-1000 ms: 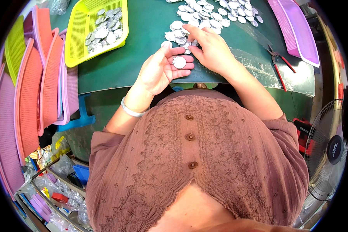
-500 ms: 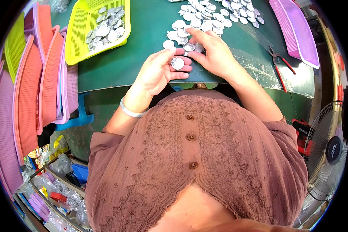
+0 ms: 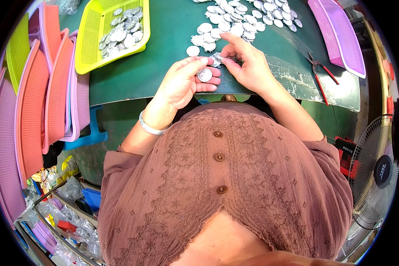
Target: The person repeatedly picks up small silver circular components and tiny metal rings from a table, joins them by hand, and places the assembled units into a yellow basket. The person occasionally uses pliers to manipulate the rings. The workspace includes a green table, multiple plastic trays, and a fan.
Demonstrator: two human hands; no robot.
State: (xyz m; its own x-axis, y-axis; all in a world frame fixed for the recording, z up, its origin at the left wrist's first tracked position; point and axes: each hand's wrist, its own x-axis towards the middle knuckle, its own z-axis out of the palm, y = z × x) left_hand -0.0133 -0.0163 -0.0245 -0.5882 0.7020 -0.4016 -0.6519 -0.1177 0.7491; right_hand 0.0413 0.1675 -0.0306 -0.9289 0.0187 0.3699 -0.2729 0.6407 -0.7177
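Note:
In my left hand, palm turned up, a round silver medallion lies across the curled fingers with the thumb above it. Another silver medallion is pinched between the thumb and index finger of my right hand, close by my left fingertips. Both hands are over the near edge of the green table. Just beyond them spreads a loose heap of similar medallions, some with small loops on their rims. Fine detail on the medallions is too small to tell.
At the back left a yellow-green basket holds more medallions. A purple basket stands at the right, near red-handled pliers. Stacked coloured baskets crowd the left side. A fan stands low at the right.
My right hand has drawn a medallion from the heap's near edge slightly toward me, beside my left fingers. My left hand has barely moved and keeps its medallion.

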